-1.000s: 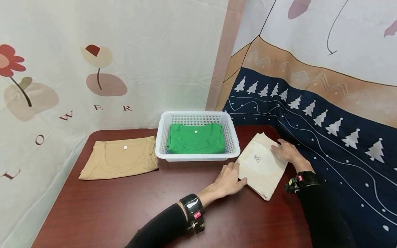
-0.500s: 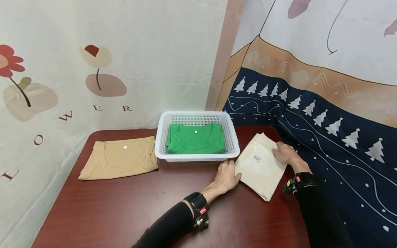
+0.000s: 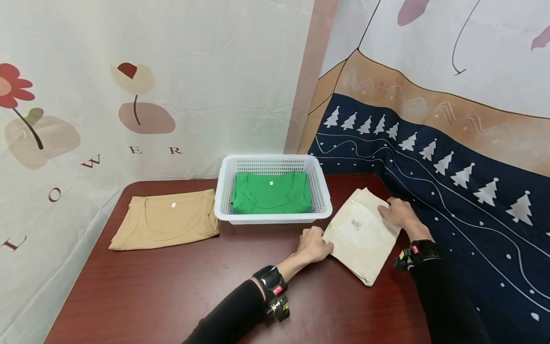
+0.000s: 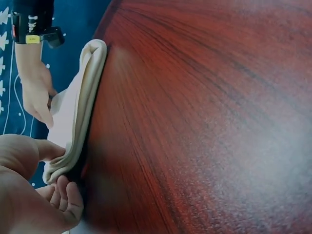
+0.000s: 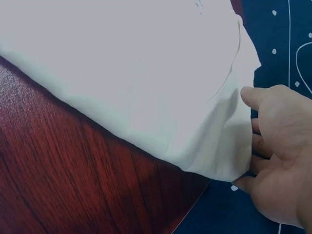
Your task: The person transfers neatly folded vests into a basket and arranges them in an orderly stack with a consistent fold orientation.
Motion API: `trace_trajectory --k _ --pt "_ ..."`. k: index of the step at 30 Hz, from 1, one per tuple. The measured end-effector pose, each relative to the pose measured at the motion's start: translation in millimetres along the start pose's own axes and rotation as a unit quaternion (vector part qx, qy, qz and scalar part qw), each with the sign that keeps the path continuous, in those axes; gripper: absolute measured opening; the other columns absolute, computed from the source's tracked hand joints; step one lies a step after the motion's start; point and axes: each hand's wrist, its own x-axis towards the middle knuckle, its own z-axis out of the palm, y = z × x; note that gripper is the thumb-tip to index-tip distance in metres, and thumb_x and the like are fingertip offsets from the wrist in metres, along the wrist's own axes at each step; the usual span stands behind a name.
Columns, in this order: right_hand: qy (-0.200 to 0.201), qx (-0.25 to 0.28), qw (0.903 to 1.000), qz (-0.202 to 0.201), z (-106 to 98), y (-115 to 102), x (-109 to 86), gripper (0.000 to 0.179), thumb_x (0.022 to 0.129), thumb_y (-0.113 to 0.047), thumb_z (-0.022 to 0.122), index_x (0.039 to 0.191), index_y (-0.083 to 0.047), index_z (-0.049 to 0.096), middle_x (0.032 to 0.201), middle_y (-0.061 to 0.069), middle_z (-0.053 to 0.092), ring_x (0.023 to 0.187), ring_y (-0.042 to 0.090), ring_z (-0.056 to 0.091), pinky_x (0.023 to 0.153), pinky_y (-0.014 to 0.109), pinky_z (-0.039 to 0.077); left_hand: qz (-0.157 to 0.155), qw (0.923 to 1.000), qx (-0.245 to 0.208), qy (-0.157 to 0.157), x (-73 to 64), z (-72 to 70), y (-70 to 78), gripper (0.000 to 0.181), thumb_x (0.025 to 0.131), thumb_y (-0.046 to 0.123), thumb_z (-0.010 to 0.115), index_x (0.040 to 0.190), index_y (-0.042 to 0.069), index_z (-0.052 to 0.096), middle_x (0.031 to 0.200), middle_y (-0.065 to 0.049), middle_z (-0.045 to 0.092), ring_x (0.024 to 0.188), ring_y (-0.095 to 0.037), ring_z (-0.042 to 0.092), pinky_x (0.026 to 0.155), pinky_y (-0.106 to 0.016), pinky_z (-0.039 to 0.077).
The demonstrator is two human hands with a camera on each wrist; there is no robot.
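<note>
A cream T-shirt (image 3: pixel 363 239), folded into a flat bundle with a small dark print inside its neckline, lies slanted at the right of the table. My left hand (image 3: pixel 312 246) pinches its left edge. In the left wrist view, the thumb is on top of the thick folded layers (image 4: pixel 87 97) and the curled fingers are below. At the opposite edge, my right hand (image 3: pixel 400 217) grips the shirt. The right wrist view has that thumb (image 5: pixel 253 96) over the cloth, with the other fingers partly hidden under the edge.
A white perforated basket (image 3: pixel 275 219) holding a folded green shirt (image 3: pixel 271 193) stands at the back middle. Left of it lies a folded tan shirt (image 3: pixel 169 222) on the dark red table (image 3: pixel 180 291). A navy tree-patterned curtain (image 3: pixel 455 205) borders the right side.
My left hand has moved slightly left and its fingers have closed on the shirt's edge. The cream shirt has shifted a little toward me. The basket and tan shirt have stayed put.
</note>
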Motion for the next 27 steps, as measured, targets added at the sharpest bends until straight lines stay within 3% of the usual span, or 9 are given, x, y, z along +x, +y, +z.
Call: trace_trajectory --k 3,6,10,14,17,19,20,27 --pt "-0.005 0.007 1.0 -0.001 -1 3 -2.2 0.068 0.115 -0.036 0.053 0.148 0.024 0.052 0.14 0.047 0.061 0.116 0.055 0.068 0.102 0.064 0.06 -0.002 0.9996 -0.026 -0.014 -5.3 -5.5 1.6 0.01 0.08 0.022 0.08 0.074 0.019 0.072 0.08 0.002 0.074 0.081 -0.016 0.067 0.068 -0.034 0.055" --pt "-0.021 0.022 0.9995 0.006 -3 5 -7.2 0.071 0.116 -0.041 0.052 0.149 0.023 0.053 0.143 0.047 0.06 0.119 0.055 0.067 0.103 0.065 0.059 0.005 0.9991 -0.039 -0.015 -8.8 -6.8 1.1 0.008 0.079 0.025 0.08 0.079 0.018 0.075 0.082 0.005 0.073 0.086 -0.015 0.068 0.073 -0.031 0.055" --pt "-0.04 0.034 0.9986 0.005 -6 7 -13.8 0.071 0.116 -0.043 0.053 0.149 0.02 0.056 0.143 0.045 0.062 0.118 0.053 0.067 0.101 0.063 0.059 -0.004 0.9975 -0.063 -0.031 -17.4 -19.0 9.6 0.01 0.083 0.024 0.079 0.084 0.014 0.075 0.084 0.003 0.074 0.09 -0.017 0.068 0.08 -0.031 0.058" --pt "-0.053 0.033 0.9979 -0.017 -8 11 -18.8 0.061 0.116 -0.041 0.058 0.137 0.015 0.068 0.122 0.034 0.073 0.101 0.04 0.07 0.088 0.048 0.059 -0.024 0.9958 -0.079 -0.041 -22.3 -24.2 11.4 0.012 0.087 0.026 0.078 0.088 0.014 0.075 0.085 0.003 0.074 0.091 -0.014 0.066 0.081 -0.029 0.057" --pt "-0.057 0.043 0.997 -0.032 -6 12 -23.3 0.051 0.115 -0.037 0.062 0.122 0.011 0.075 0.101 0.021 0.075 0.088 0.03 0.066 0.079 0.037 0.053 -0.031 0.9948 -0.089 -0.039 -25.0 -26.1 9.9 0.012 0.089 0.026 0.077 0.091 0.014 0.074 0.086 0.003 0.073 0.091 -0.014 0.065 0.08 -0.028 0.056" --pt "-0.063 0.063 0.9955 -0.033 -4 13 -25.8 0.046 0.114 -0.035 0.064 0.116 0.009 0.076 0.091 0.015 0.072 0.081 0.026 0.065 0.073 0.034 0.051 -0.028 0.9934 -0.104 -0.04 -29.5 -32.2 11.0 0.013 0.09 0.024 0.076 0.093 0.012 0.074 0.087 0.002 0.073 0.09 -0.014 0.065 0.08 -0.028 0.056" --pt "-0.066 0.075 0.9945 -0.032 -2 13 -27.7 0.044 0.114 -0.035 0.064 0.113 0.008 0.076 0.087 0.012 0.07 0.079 0.024 0.064 0.071 0.034 0.05 -0.021 0.9939 -0.103 -0.033 -28.1 -28.0 5.2 0.013 0.091 0.025 0.074 0.094 0.012 0.074 0.085 0.002 0.072 0.088 -0.014 0.064 0.078 -0.028 0.055" --pt "-0.084 0.132 0.9872 -0.031 7 16 -42.9 0.039 0.115 -0.033 0.065 0.103 0.002 0.076 0.078 0.003 0.064 0.072 0.02 0.062 0.065 0.033 0.053 -0.032 0.9869 -0.149 -0.052 -32.2 -34.9 -4.8 0.017 0.094 0.027 0.072 0.101 0.012 0.069 0.084 0.003 0.067 0.083 -0.012 0.062 0.073 -0.026 0.051"
